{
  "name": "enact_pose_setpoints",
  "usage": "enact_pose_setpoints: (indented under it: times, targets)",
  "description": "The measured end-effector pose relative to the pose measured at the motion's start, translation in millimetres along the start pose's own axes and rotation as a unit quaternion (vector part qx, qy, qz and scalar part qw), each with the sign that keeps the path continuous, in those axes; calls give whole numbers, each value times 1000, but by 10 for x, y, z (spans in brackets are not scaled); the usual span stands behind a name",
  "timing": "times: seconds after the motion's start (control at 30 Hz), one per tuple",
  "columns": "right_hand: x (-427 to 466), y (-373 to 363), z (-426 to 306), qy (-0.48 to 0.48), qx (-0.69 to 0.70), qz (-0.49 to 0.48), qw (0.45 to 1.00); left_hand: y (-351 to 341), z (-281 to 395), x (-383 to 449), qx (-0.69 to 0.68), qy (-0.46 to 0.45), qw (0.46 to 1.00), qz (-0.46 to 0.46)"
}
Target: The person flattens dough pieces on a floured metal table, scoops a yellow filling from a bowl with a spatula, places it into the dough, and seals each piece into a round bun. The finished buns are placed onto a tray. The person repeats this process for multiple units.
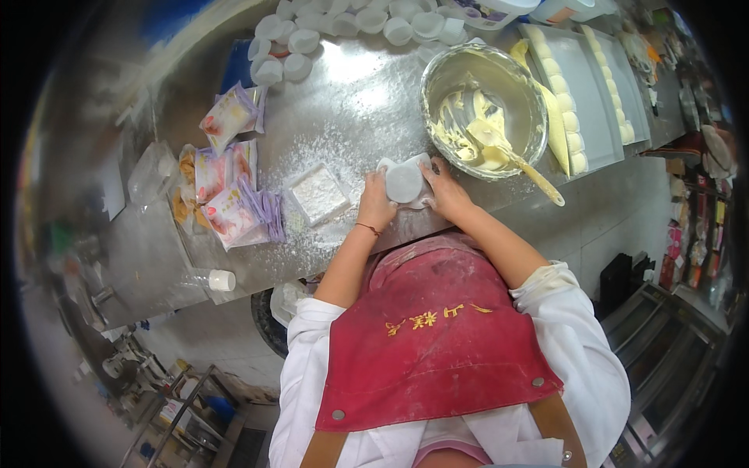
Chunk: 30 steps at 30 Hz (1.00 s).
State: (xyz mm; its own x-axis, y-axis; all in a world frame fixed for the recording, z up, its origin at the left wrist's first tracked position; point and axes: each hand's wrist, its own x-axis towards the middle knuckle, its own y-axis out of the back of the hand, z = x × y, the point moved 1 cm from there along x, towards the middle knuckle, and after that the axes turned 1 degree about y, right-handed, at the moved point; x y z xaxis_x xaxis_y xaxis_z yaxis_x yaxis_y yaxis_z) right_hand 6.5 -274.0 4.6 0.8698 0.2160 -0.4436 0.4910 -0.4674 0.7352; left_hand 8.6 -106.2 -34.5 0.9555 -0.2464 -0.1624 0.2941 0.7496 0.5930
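My left hand [377, 200] and my right hand [449, 190] hold opposite sides of a thin, pale, floppy sheet [404, 181] at the table's near edge. A round outline shows in the middle of the sheet; whether a cup or a mould sits there I cannot tell. Left of my left hand lies a shallow square container of white powder [319, 194], with powder scattered around it. Beyond my right hand stands a large metal bowl [518, 82] smeared with pale yellow cream. A spatula [535, 178] rests in it, its handle hanging over the rim.
White fluted cups [304, 41] crowd the back of the steel table [351, 111]. Purple-edged packets [234, 213] are piled on the left, near a clear bottle with a white cap [222, 280]. Right of the bowl, a yellowish bag [557, 128] lies beside trays [591, 99] holding rows of white balls [564, 102].
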Motion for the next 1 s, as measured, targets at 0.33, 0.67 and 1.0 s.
enact_pose_setpoints:
  times: [0.33, 0.67, 1.0]
  targets:
    - [261, -156, -438, 84, 74, 16, 994, -87, -17, 8, 3, -45, 997, 55]
    - [381, -173, -448, 134, -27, -39, 990, -120, -68, 8, -14, -43, 997, 56]
    - [-939, 1488, 378, -85, -245, 239, 936, 79, 485, 39, -165, 43, 974, 148]
